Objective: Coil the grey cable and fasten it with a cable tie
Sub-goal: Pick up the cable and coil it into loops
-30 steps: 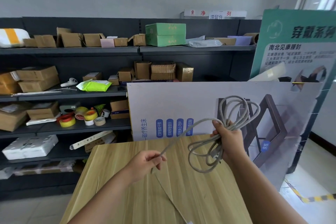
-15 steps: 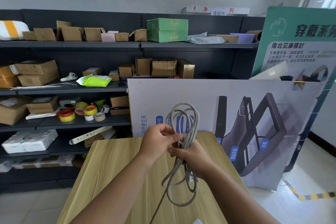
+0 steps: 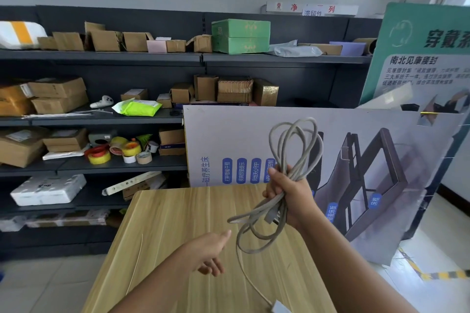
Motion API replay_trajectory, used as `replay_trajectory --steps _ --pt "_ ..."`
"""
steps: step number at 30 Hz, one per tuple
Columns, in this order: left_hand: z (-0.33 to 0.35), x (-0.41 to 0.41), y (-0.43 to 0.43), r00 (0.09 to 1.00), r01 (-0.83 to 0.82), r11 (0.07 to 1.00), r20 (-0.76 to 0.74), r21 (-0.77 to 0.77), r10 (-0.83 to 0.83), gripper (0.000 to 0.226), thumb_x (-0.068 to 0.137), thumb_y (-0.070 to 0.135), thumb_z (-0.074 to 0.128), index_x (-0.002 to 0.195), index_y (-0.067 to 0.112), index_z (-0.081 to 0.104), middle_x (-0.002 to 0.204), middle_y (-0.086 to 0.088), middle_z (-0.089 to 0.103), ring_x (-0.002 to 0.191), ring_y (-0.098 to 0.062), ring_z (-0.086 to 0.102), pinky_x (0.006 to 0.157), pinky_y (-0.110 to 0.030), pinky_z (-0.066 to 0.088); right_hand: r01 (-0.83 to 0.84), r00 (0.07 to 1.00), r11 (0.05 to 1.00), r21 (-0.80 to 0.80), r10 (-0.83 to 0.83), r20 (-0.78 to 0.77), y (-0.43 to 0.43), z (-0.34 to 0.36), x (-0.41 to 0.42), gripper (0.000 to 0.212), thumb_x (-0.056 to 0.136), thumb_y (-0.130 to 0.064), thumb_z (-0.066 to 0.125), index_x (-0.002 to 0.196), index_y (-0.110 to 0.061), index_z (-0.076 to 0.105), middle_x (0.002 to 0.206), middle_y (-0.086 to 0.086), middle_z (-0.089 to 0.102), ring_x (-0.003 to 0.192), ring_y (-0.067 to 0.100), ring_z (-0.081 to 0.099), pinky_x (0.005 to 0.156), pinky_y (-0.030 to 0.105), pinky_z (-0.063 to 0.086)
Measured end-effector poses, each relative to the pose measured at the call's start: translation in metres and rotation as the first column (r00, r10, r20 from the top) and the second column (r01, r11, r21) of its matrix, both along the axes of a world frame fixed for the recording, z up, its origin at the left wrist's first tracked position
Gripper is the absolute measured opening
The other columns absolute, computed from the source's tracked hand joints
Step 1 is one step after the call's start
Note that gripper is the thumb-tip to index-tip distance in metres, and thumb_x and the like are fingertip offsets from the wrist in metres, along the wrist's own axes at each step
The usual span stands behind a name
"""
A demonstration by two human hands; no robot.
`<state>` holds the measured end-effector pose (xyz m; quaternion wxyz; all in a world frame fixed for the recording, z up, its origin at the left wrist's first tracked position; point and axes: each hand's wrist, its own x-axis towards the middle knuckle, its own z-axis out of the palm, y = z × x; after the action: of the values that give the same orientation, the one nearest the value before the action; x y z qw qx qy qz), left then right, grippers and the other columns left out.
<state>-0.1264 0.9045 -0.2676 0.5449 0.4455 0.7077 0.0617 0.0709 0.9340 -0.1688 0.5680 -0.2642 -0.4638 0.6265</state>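
Observation:
My right hand [image 3: 292, 195] grips the grey cable [image 3: 296, 145] as a bundle of loops held upright above the wooden table [image 3: 178, 236]. Loops stick out above and below the fist. One loose strand trails down from the bundle to a plug [image 3: 279, 309] lying at the table's near edge. My left hand [image 3: 211, 253] hovers lower and to the left of the bundle, fingers loosely apart, holding nothing, just left of the hanging strand. A thin pale cable tie [image 3: 136, 264] lies on the table at the left.
A large printed board [image 3: 368, 160] leans behind the table, with a green poster [image 3: 419, 58] at the right. Dark shelves [image 3: 101, 119] at the left hold cardboard boxes, tape rolls [image 3: 122, 150] and packages. Yellow-black floor tape [image 3: 432, 274] runs at the lower right.
My left hand let go of the bundle and dropped down-left over the table. My right hand moved right with the coil, which now has another loop gathered in.

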Motion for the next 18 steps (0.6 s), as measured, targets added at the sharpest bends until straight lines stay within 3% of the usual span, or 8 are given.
replay_trajectory --steps 2,5,7,9,12,14,16,18 --pt "-0.008 0.006 0.005 0.923 -0.122 0.984 0.349 -0.133 0.162 0.064 0.1 0.054 0.034 0.138 0.004 0.041 0.102 -0.022 0.075 0.066 -0.021 0.068 0.051 -0.024 0.05 -0.062 0.996 0.997 0.045 0.065 -0.059 0.0 0.008 -0.003 0.023 0.083 -0.014 0.068 0.067 -0.013 0.051 0.043 -0.002 0.04 0.038 0.013 0.047 0.052 0.031 0.051" --pt "-0.014 0.019 0.021 0.57 -0.266 0.942 0.754 -0.207 0.327 0.048 0.099 0.042 0.051 0.125 0.003 0.057 0.104 -0.019 0.073 0.088 -0.031 0.071 0.082 -0.04 0.055 -0.222 0.965 0.97 0.104 0.233 -0.121 -0.002 0.013 -0.007 0.031 0.076 -0.024 0.08 0.067 -0.016 0.052 0.042 -0.005 0.04 0.038 0.01 0.045 0.052 0.028 0.051" --pt "-0.004 0.028 0.029 0.417 -0.419 0.879 0.811 -0.23 0.41 0.032 0.096 0.026 0.059 0.111 -0.001 0.066 0.093 -0.019 0.073 0.08 -0.031 0.073 0.085 -0.044 0.054 -0.282 0.949 0.955 0.098 0.292 -0.115 -0.004 0.013 -0.008 0.035 0.071 -0.026 0.084 0.065 -0.016 0.051 0.041 -0.006 0.039 0.037 0.009 0.044 0.05 0.027 0.05" --pt "0.005 0.027 0.038 0.267 -0.568 0.769 0.818 -0.293 0.509 0.019 0.09 0.012 0.062 0.097 -0.005 0.065 0.081 -0.019 0.073 0.069 -0.029 0.073 0.073 -0.043 0.06 -0.309 0.944 0.948 0.072 0.315 -0.097 -0.005 0.013 -0.005 0.033 0.069 -0.025 0.085 0.066 -0.017 0.053 0.04 -0.006 0.039 0.035 0.009 0.043 0.049 0.027 0.049" --pt "0.013 0.01 0.05 0.074 -0.712 0.572 0.766 -0.408 0.639 0.032 0.094 0.03 0.059 0.091 -0.001 0.06 0.067 -0.013 0.071 0.051 -0.021 0.067 0.044 -0.026 0.056 -0.348 0.936 0.937 0.019 0.349 -0.049 -0.003 0.012 0.01 0.024 0.073 -0.02 0.081 0.067 -0.016 0.058 0.04 -0.005 0.041 0.035 0.009 0.046 0.048 0.028 0.051" --pt "0.018 -0.001 0.054 0.05 -0.75 0.515 0.74 -0.416 0.671 0.046 0.096 0.047 0.051 0.084 0.003 0.06 0.059 -0.008 0.066 0.046 -0.017 0.061 0.043 -0.023 0.05 -0.354 0.935 0.934 -0.05 0.354 -0.018 -0.001 0.007 0.025 0.028 0.071 -0.02 0.084 0.07 -0.012 0.057 0.041 -0.004 0.04 0.035 0.01 0.046 0.048 0.029 0.052" --pt "0.02 -0.01 0.057 0.017 -0.795 0.466 0.754 -0.388 0.656 0.041 0.099 0.042 0.049 0.078 0.008 0.057 0.05 -0.003 0.062 0.052 -0.014 0.058 0.052 -0.025 0.045 -0.34 0.94 0.93 -0.137 0.34 -0.021 0.0 0.0 0.038 0.032 0.07 -0.019 0.085 0.073 -0.01 0.055 0.042 -0.003 0.04 0.034 0.011 0.046 0.046 0.029 0.051" --pt "0.024 -0.011 0.058 0.067 -0.839 0.467 0.799 -0.279 0.597 0.03 0.102 0.03 0.049 0.085 0.008 0.061 0.054 -0.001 0.062 0.061 -0.015 0.058 0.06 -0.028 0.044 -0.259 0.964 0.943 -0.209 0.267 0.011 0.0 -0.006 0.046 0.025 0.074 -0.016 0.08 0.075 -0.01 0.056 0.043 -0.002 0.04 0.035 0.013 0.046 0.046 0.028 0.05"
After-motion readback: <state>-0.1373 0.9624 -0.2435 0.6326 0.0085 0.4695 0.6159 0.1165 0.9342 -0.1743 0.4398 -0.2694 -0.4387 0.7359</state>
